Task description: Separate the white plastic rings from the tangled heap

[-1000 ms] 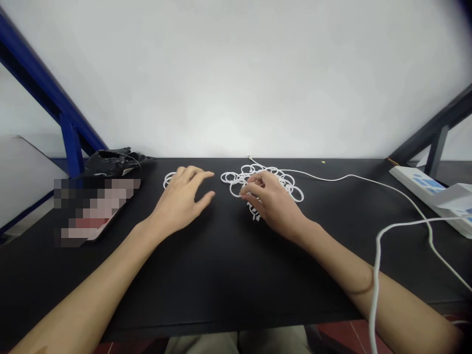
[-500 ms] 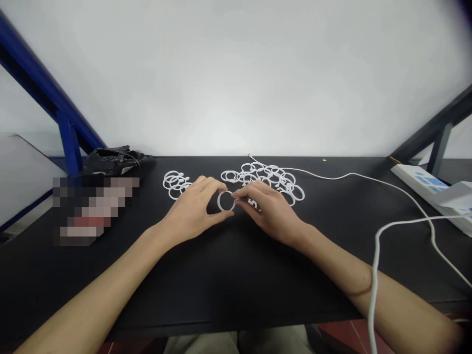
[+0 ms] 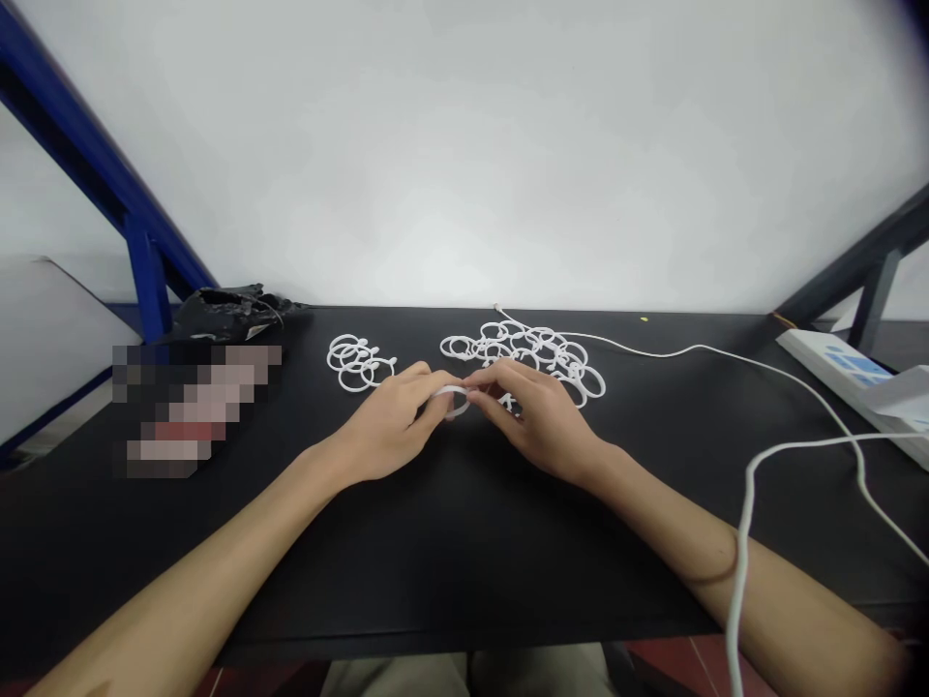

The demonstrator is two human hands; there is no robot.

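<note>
My left hand [image 3: 388, 426] and my right hand [image 3: 541, 416] meet at the middle of the black table [image 3: 435, 542]. Both pinch the same white plastic ring [image 3: 455, 399], the left on its left side, the right on its right side. The fingers cover much of the ring. Just behind my right hand lies a large heap of white rings [image 3: 533, 353]. A smaller cluster of white rings [image 3: 354, 363] lies behind my left hand.
A crumpled black bag [image 3: 224, 312] sits at the back left, with a blurred flat object [image 3: 193, 407] in front of it. A white cable [image 3: 747, 503] runs across the right side over my right forearm. A white power strip [image 3: 846, 373] lies at the far right.
My right hand drew one ring out of the big heap toward the middle. My left hand came off the small cluster and took the ring's other side. Both hands now close tighter on it.
</note>
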